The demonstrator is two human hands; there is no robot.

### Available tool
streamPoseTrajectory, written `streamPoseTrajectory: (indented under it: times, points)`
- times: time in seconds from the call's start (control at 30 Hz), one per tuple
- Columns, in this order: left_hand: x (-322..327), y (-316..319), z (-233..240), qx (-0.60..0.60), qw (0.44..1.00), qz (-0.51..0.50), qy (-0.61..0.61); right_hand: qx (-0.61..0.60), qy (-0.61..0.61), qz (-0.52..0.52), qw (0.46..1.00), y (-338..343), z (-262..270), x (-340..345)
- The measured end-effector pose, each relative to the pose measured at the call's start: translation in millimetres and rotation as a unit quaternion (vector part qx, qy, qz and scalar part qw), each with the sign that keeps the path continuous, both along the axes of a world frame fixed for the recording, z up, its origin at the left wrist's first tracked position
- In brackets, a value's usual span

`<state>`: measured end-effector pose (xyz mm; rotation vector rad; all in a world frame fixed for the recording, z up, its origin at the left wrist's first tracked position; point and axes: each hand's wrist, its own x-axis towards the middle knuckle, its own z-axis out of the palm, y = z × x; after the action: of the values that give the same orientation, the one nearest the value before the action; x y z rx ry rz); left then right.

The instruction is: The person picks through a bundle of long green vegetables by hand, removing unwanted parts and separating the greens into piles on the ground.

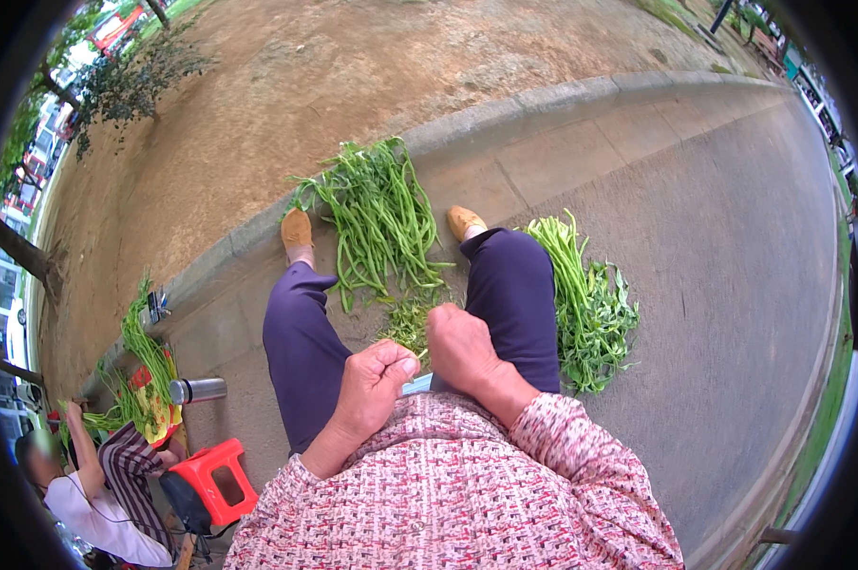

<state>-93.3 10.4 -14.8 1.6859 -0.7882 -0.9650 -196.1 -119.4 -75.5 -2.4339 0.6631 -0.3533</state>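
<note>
My left hand is in front of my belly, thumb and forefinger pinched on a thin pale-green stem piece. Close beside it, my right hand is curled with its back towards me; whether anything is inside it is hidden. Below both hands lies a small heap of green trimmings on the pavement. Beyond that, between my feet, spreads a large pile of long green leafy stems. A second bundle of leafy stems rests outside my right leg, its leaves towards me.
A stone kerb runs past my feet, with bare soil behind it. To the left are a steel flask, a red plastic stool and more green stems. Another person sits there holding stems.
</note>
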Motion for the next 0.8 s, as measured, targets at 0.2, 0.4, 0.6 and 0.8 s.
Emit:
streamPoseTrajectory:
  times: [0.2, 0.4, 0.6, 0.8]
  points:
    - [16, -4, -1, -0.085, 0.962, 0.157, 0.208, 0.343, -0.094, -0.028, 0.934, -12, 4, 5]
    - [26, -1, -9, -0.109, 0.957, 0.172, 0.208, 0.362, -0.214, 0.058, 0.905, -6, 7, 11]
    - [16, -1, -16, -0.065, 0.973, 0.166, 0.144, 0.345, -0.146, 0.06, 0.925, 7, 17, 13]
    - [17, 6, -33, -0.095, 0.981, 0.12, -0.118, 0.284, -0.083, 0.024, 0.955, 17, 23, 14]
